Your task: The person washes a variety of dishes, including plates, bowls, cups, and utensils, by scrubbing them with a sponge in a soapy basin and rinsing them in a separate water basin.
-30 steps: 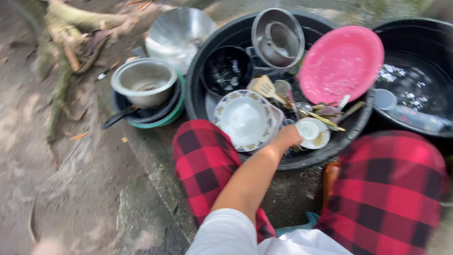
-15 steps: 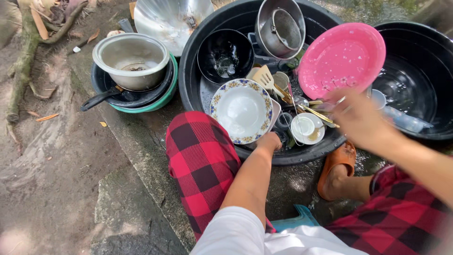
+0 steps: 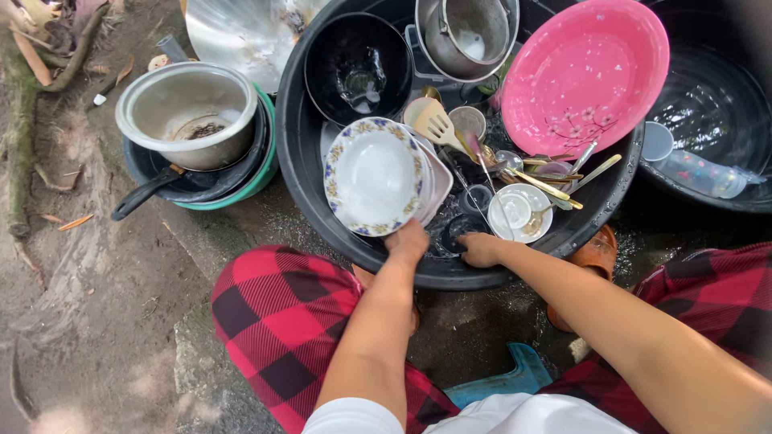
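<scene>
Basin (image 3: 318,201) crowded; plate (image 3: 375,175) beside hands.

left grip: my left hand (image 3: 408,239) has its fingertips behind the plate stack (image 3: 376,177), hold unclear
right grip: my right hand (image 3: 481,249) has its fingers down in the black tub (image 3: 299,173), can't tell
top edge: steel pot (image 3: 466,32) cut off
right basin (image 3: 724,104): cropped

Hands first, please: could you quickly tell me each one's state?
Left hand: gripping the floral-rimmed plate at its lower edge.
Right hand: reaching into the black basin; grip cannot be told.
</scene>
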